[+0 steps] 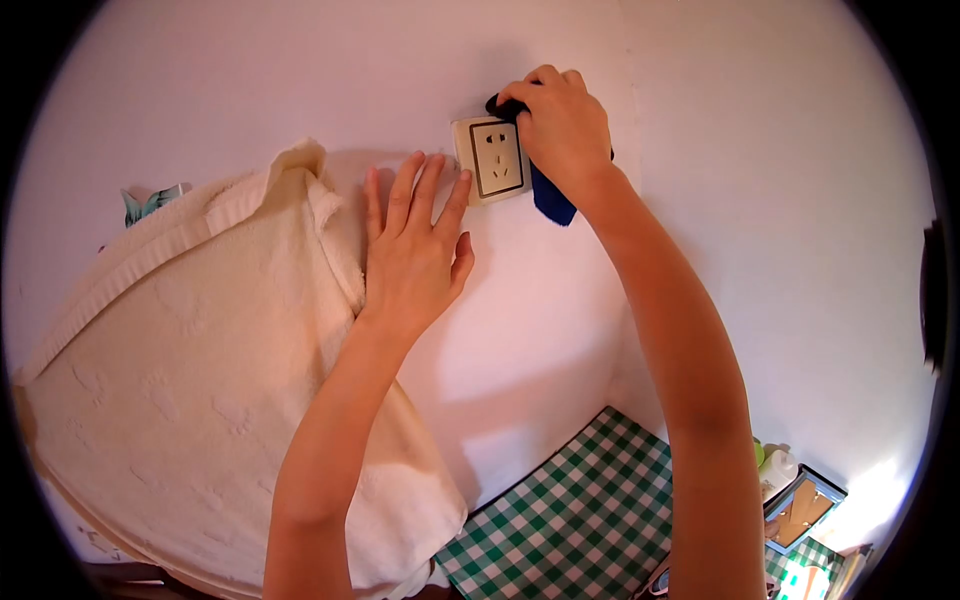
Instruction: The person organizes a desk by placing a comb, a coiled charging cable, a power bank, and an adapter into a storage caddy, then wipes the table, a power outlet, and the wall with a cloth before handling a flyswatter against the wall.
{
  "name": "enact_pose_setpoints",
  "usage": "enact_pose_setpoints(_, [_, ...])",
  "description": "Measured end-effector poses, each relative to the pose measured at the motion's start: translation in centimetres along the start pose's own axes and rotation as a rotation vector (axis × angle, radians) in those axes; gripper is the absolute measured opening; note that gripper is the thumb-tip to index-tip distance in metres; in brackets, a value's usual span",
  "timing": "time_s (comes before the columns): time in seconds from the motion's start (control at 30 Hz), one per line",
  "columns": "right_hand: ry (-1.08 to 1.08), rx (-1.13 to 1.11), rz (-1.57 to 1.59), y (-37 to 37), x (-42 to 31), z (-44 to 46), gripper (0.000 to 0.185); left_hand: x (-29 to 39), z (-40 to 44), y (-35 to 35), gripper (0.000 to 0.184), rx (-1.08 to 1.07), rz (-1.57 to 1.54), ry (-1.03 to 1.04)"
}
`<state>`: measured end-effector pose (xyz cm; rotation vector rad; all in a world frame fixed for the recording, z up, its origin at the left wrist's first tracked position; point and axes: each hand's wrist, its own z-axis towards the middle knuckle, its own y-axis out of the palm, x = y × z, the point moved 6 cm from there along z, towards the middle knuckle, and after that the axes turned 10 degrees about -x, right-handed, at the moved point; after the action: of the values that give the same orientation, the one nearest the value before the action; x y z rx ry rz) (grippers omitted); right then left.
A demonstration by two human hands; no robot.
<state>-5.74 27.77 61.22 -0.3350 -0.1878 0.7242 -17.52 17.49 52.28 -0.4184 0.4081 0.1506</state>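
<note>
- Two bare hands are raised beyond a cream towel (190, 330), whose folded edge lies beside the left wrist; a swing of that arm could drag it.
- The left hand (405, 265) has its fingers spread against the wall (740, 200), index fingertip at the edge of the wall socket (498, 162).
- The right hand (565, 125) pinches a dark blue cloth (551, 200) at the socket's right side. Were the cloth damp, which I cannot tell, water might enter the bare slots; hard rubbing could loosen the faceplate.
- Off by the corner, near a green checked cover (585, 490), is a white bottle (778, 472), contents hidden.
</note>
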Motion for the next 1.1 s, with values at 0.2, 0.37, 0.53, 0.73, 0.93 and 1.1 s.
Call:
enact_pose_setpoints(0.2, [0.2, -0.077, -0.037, -0.8, 3.2, 0.3, 0.026, -0.2, -0.2, 0.0, 0.057, 0.015, -0.017, 0.01])
enact_pose_setpoints(0.37, [0.097, -0.088, 0.283, 0.7, 3.6, 0.1, 0.027, 0.0, -0.1, 0.1, 0.059, -0.018, -0.029, 0.003])
enact_pose_setpoints(0.53, [0.018, -0.055, 0.012, 0.3, 1.0, 0.3, 0.024, 0.0, -0.2, 0.0, 0.06, -0.013, -0.015, 0.007])
enact_pose_setpoints(0.73, [0.223, -0.202, -0.046, 0.1, 4.6, -0.2, 0.027, -0.2, -0.5, -0.2, 0.061, 0.011, -0.034, 0.007])
enact_pose_setpoints(0.93, [0.332, -0.284, 0.426, 1.4, 4.9, 0.3, 0.034, 0.0, -0.3, -0.2, 0.06, -0.013, -0.025, -0.004])
enact_pose_setpoints(1.1, [0.21, -0.191, 0.128, 0.5, 2.0, 1.0, 0.029, 0.0, -0.2, 0.0, 0.06, -0.009, -0.04, 0.019])
